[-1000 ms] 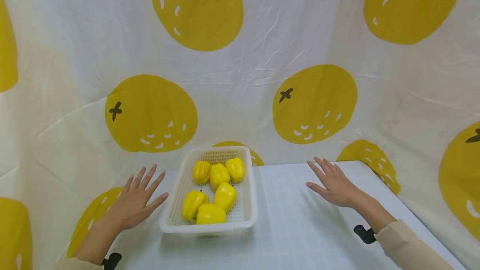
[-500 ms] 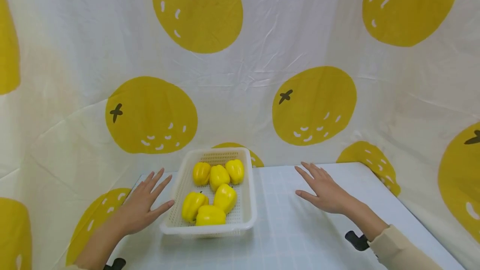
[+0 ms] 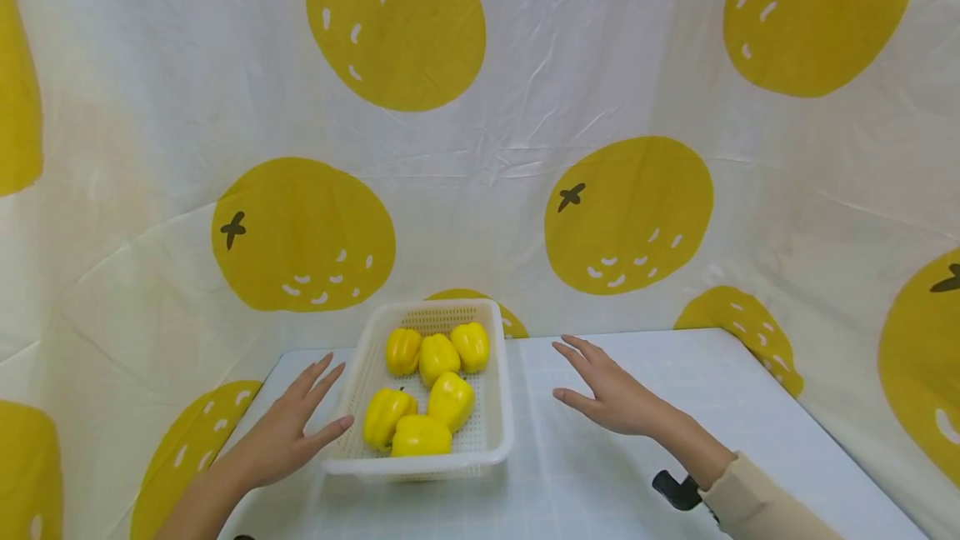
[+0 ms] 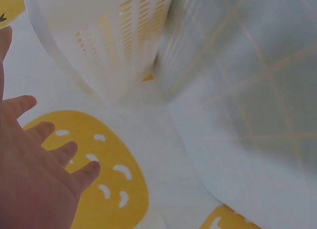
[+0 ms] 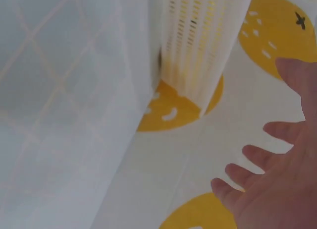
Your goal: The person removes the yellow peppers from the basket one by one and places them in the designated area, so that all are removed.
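Observation:
A white plastic basket (image 3: 497, 407) with slotted walls stands on the table, left of centre in the head view. Inside it lie several yellow bell peppers (image 3: 438, 359), three toward the back and the others toward the front. My left hand (image 3: 281, 436) hovers at the basket's left side, fingers spread, thumb tip overlapping the rim in the head view. To the right of the basket, across a gap, my right hand (image 3: 611, 394) is held over the table with straight fingers and nothing in it. Both wrist views show the spread fingers and the basket's side wall (image 4: 114, 35).
The table (image 3: 600, 490) wears a pale blue checked cover. Behind it and at both sides hangs a white cloth (image 3: 480, 215) printed with large yellow fruit. A black strap piece (image 3: 677, 490) sits at my right wrist, below the beige sleeve (image 3: 750, 498).
Both hands have moved inward toward the basket, the right one farther to the left. The left thumb has come up to the basket's rim. The basket and peppers keep their places.

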A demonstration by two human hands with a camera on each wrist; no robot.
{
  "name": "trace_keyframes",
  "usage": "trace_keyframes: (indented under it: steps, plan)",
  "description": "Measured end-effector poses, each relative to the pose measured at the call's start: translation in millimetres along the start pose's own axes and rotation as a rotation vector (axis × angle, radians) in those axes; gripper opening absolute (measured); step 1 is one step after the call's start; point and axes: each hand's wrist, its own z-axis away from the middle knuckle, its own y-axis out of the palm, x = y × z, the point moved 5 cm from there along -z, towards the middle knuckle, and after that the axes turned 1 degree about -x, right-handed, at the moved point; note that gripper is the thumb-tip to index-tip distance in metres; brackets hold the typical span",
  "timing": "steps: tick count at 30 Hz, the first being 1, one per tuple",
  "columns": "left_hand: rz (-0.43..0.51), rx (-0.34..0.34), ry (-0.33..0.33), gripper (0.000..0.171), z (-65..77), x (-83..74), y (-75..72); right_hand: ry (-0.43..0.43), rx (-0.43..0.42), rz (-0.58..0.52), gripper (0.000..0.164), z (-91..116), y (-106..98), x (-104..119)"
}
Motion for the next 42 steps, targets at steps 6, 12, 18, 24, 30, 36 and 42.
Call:
trace_keyframes:
  steps: [6, 12, 18, 24, 30, 36, 42]
  plan:
    - [0.067, 0.047, -0.049, 0.086, 2.7, -0.7, 8.6, 0.016, 0.029, -0.126, 0.073, -12.1, 12.5, 17.3]
    - [0.117, 0.076, -0.089, 0.089, 3.1, 0.0, 18.1, 0.0, 0.038, -0.223, 0.065, -25.8, 25.9, 33.1]
    - [0.126, 0.123, -0.149, 0.095, 2.6, 1.2, 25.4, -0.033, 0.068, -0.283, 0.062, -38.6, 38.2, 49.9]
    - [0.109, 0.149, -0.174, 0.1, 3.4, 0.6, 31.5, -0.041, 0.093, -0.326, 0.062, -50.3, 48.5, 66.6]
    - [0.102, 0.148, -0.169, 0.103, 3.5, -1.0, 36.2, -0.03, 0.105, -0.307, 0.062, -61.8, 60.1, 81.7]
    - [0.104, 0.168, -0.185, 0.104, 5.0, -2.0, 38.5, -0.049, 0.102, -0.261, 0.062, -71.9, 76.6, 92.5]
    - [0.112, 0.197, -0.219, 0.11, 6.7, -1.0, 42.2, 0.026, 0.111, -0.155, 0.072, -78.4, 91.9, 100.4]
